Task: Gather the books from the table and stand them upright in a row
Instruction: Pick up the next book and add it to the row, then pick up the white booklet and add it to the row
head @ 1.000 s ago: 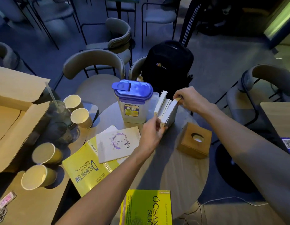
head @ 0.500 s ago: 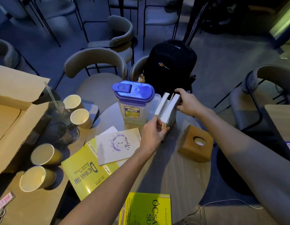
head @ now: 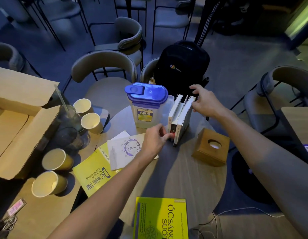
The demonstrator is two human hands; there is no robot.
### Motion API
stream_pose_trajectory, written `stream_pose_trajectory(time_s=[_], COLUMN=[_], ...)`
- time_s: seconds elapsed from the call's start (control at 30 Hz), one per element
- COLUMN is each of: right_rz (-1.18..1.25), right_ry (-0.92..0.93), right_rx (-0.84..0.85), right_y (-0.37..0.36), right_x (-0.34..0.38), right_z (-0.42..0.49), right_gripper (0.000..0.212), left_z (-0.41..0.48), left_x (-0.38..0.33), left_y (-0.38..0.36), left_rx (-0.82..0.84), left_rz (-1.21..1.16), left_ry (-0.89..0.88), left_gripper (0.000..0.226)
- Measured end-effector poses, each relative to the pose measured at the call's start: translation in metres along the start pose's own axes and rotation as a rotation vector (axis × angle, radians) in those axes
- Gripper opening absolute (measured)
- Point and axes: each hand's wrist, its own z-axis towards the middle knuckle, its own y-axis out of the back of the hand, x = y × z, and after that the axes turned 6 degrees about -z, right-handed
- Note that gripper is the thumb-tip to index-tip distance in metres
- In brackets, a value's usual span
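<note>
Head view: three books (head: 180,120) stand upright just right of the jug (head: 146,105), spines toward the camera, leaning against it, the left hand (head: 155,139) pinching their near lower corner and the right hand (head: 204,100), fingers spread, steadying the far top edge.

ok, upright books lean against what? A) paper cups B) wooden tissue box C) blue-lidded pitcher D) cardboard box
C: the upright books stand directly beside the blue-lidded pitcher, leaning toward it; the wooden tissue box sits apart on their other side.
</note>
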Motion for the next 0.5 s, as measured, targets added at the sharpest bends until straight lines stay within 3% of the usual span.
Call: stream_pose_trajectory(time_s=[0.2,0.37,0.5], right_rz=[0.036,-0.046,-0.115], right_ry=[0.206,0.322,0.224], right_rx=[-0.062,0.112,0.292], right_y=[-0.002,-0.063,-0.129], right_x=[0.066,0.109,0.114], right_z=[-0.032,-0.056,-0.06], right_gripper=[0.045,0.031,0.033], left_z=[-0.01,-0.022,-0.033], left_x=[0.03,0.071,0.103], left_y=[0.053,0.099,0.124], left_rx=[-0.009,0.011,0.049], left_rz=[0.089,0.213,0.36], left_ry=[0.037,0.136,0.225], left_gripper=[0.027,0.026,0.032])
